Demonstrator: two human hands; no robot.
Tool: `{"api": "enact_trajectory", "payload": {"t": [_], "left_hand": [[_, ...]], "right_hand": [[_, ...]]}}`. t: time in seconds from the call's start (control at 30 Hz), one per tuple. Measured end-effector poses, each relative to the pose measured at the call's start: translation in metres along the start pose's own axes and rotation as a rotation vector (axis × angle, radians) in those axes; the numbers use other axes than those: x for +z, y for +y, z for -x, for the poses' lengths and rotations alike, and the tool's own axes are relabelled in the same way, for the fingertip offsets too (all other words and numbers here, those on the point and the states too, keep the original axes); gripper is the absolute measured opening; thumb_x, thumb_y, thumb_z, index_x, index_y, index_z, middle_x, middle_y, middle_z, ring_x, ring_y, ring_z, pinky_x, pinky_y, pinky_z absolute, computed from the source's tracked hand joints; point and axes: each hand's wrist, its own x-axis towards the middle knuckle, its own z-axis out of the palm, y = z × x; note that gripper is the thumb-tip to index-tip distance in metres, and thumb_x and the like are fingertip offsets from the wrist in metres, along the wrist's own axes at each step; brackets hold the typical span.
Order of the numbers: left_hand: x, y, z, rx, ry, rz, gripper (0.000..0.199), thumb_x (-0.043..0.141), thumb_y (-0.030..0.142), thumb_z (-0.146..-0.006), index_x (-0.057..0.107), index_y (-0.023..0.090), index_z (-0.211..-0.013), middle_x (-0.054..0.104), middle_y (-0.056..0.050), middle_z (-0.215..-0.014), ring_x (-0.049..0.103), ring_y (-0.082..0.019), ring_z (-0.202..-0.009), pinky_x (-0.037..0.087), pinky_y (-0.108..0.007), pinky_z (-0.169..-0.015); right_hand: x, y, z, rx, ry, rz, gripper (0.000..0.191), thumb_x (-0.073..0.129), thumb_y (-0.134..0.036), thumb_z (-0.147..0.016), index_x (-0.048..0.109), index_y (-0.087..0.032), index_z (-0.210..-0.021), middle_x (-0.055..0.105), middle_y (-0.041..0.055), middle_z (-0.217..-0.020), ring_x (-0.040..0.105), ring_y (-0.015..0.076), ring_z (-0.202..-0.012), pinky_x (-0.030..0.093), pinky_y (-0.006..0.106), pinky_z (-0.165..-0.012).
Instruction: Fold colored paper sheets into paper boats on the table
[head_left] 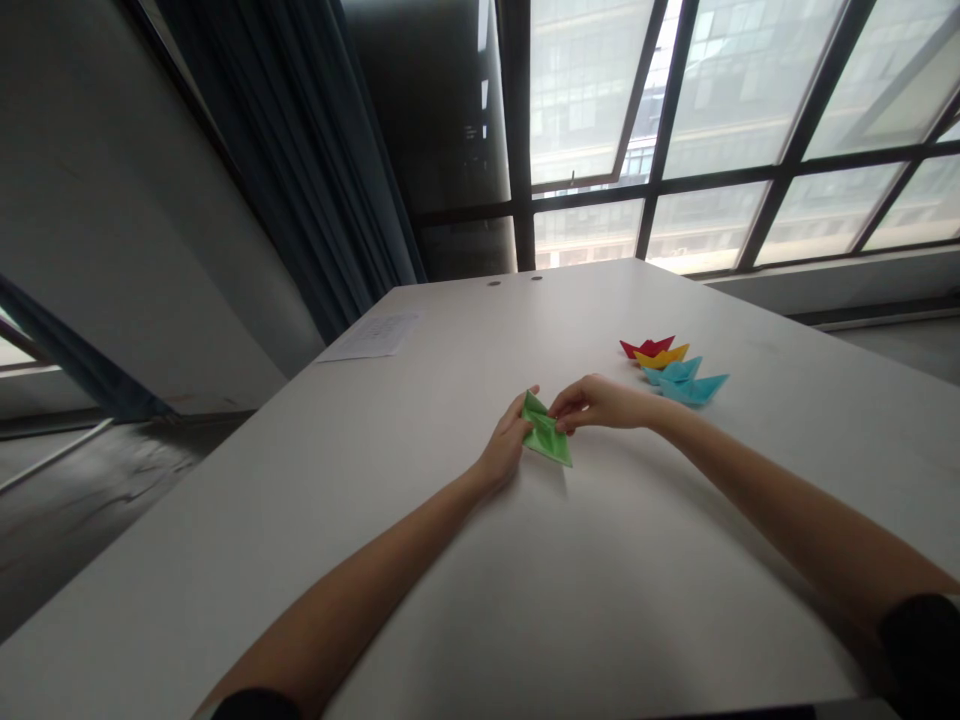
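Observation:
A green folded paper boat [549, 443] is held just above the white table, tilted, with its creased hollow side facing me. My left hand [507, 445] grips its left end, the thumb in front and the fingers behind. From the right, my right hand [592, 402] pinches the paper's upper right edge between thumb and fingertips. Beyond my right wrist stand finished-looking paper boats in a slanting row: a red boat [648, 347], a yellow boat [661, 357], a blue boat [675, 371] and another blue boat [694, 389].
The white table [420, 580] stretches toward the window [592, 90]. A printed sheet of paper [373, 336] lies at its far left edge. Two dark round fittings [493, 284] sit near the far edge. A blue curtain [300, 150] hangs behind on the left.

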Motion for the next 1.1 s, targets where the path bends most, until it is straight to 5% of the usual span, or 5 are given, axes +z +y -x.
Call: {"api": "enact_trajectory", "payload": {"t": [0.3, 0.63, 0.87, 0.97, 1.1], "left_hand": [[0.008, -0.006, 0.0, 0.025, -0.025, -0.094, 0.065, 0.048, 0.013, -0.07, 0.032, 0.02, -0.132, 0.053, -0.002, -0.089, 0.048, -0.01, -0.064, 0.042, -0.021, -0.054], [0.003, -0.004, 0.006, 0.086, 0.076, -0.456, 0.061, 0.043, 0.009, -0.072, 0.033, 0.02, -0.131, 0.058, -0.005, -0.095, 0.054, -0.016, -0.08, 0.042, -0.032, -0.078], [0.001, -0.018, -0.006, 0.05, 0.156, -0.215, 0.041, 0.05, 0.01, -0.066, 0.053, 0.019, -0.106, 0.06, -0.004, -0.091, 0.056, -0.016, -0.081, 0.042, -0.026, -0.071], [0.0, -0.016, -0.01, -0.043, 0.062, -0.074, 0.029, 0.047, 0.014, -0.066, 0.056, 0.017, -0.093, 0.055, 0.0, -0.069, 0.049, -0.01, -0.056, 0.036, -0.02, -0.051], [0.001, -0.006, -0.008, -0.045, -0.109, 0.043, 0.028, 0.051, 0.016, -0.061, 0.057, 0.016, -0.088, 0.052, 0.002, -0.064, 0.046, -0.008, -0.053, 0.034, -0.018, -0.049]], "right_hand": [[0.004, -0.003, 0.0, 0.022, 0.168, 0.235, 0.019, 0.054, -0.029, -0.073, 0.067, -0.016, -0.078, 0.066, 0.0014, -0.067, 0.057, 0.0126, -0.061, 0.042, 0.022, -0.057], [0.009, -0.012, -0.001, 0.047, 0.252, 0.306, 0.017, 0.054, -0.03, -0.072, 0.065, -0.017, -0.07, 0.065, 0.0007, -0.063, 0.057, 0.0118, -0.058, 0.04, 0.021, -0.055], [-0.006, -0.009, 0.003, 0.079, 0.337, 0.077, 0.015, 0.055, -0.03, -0.074, 0.061, -0.016, -0.073, 0.066, 0.0015, -0.066, 0.062, 0.0128, -0.062, 0.046, 0.022, -0.058], [-0.017, 0.002, 0.003, 0.096, 0.411, 0.006, 0.02, 0.056, -0.034, -0.075, 0.061, -0.015, -0.076, 0.066, 0.0037, -0.07, 0.062, 0.0134, -0.063, 0.048, 0.025, -0.061], [-0.025, 0.022, 0.002, 0.185, 0.447, -0.065, 0.025, 0.057, -0.038, -0.074, 0.061, -0.013, -0.077, 0.066, 0.0054, -0.07, 0.061, 0.013, -0.062, 0.048, 0.026, -0.062]]}}
